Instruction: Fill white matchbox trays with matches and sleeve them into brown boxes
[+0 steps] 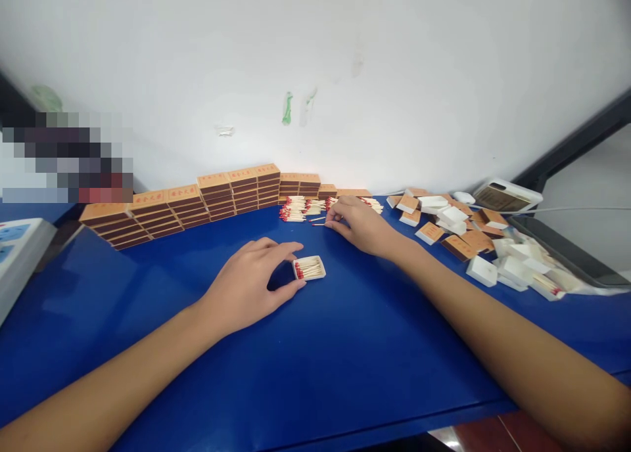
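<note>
My left hand (251, 278) rests on the blue table (345, 360), with thumb and fingers pinched on the left end of a small white matchbox tray (309, 267) half filled with red-tipped matches. My right hand (357, 223) reaches further back, its fingertips pressed together on loose matches at the edge of a pile of matches (303, 209). A single match lies just beside those fingertips.
Stacked orange matchboxes (197, 202) form a stepped row along the white wall. A heap of empty white trays and orange sleeves (473, 238) lies at the right. A white device with a cable (507, 194) sits behind it. A white object (20, 255) is at the left edge.
</note>
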`<control>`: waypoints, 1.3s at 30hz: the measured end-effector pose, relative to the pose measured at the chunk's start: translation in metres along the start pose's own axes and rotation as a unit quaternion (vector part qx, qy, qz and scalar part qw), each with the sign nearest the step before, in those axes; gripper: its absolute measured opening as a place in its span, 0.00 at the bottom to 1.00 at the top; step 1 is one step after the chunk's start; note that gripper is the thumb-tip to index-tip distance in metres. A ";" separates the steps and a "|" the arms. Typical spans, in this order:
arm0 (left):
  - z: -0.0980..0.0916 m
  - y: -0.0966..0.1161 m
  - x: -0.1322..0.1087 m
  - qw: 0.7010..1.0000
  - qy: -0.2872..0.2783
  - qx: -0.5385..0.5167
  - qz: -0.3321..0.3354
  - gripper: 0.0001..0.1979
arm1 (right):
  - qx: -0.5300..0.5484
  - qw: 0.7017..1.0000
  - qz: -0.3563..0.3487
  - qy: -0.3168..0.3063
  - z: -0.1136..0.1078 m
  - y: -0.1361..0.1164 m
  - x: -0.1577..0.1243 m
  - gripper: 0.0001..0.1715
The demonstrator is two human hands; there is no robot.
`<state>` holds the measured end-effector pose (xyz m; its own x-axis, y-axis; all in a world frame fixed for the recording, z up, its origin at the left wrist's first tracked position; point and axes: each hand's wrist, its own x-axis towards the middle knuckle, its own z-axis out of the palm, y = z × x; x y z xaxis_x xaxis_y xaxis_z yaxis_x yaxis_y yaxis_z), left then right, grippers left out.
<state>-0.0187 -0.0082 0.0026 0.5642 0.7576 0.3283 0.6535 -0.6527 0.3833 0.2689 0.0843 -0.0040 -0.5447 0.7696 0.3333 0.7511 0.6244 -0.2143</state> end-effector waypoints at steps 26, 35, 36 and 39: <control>0.000 -0.006 0.002 0.999 0.042 0.013 -0.012 0.25 | 0.034 0.999 -0.032 0.002 -0.016 -0.054 -0.008 0.08; 0.001 -0.007 0.003 0.998 0.053 0.014 -0.020 0.25 | 0.002 0.996 -0.063 -0.058 -0.011 -0.088 -0.018 0.09; 0.001 -0.007 0.003 0.998 0.051 0.015 -0.021 0.25 | 0.010 0.996 -0.064 -0.065 -0.012 -0.087 -0.018 0.08; 0.001 -0.007 0.002 0.998 0.051 0.014 -0.019 0.26 | 0.064 0.994 -0.061 -0.066 -0.022 -0.077 -0.015 0.07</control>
<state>-0.0212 -0.0021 0.0003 0.4861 0.7767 0.4006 0.6872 -0.6229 0.3737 0.2272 0.0217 0.0275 -0.6791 0.6928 0.2425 0.6273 0.7193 -0.2983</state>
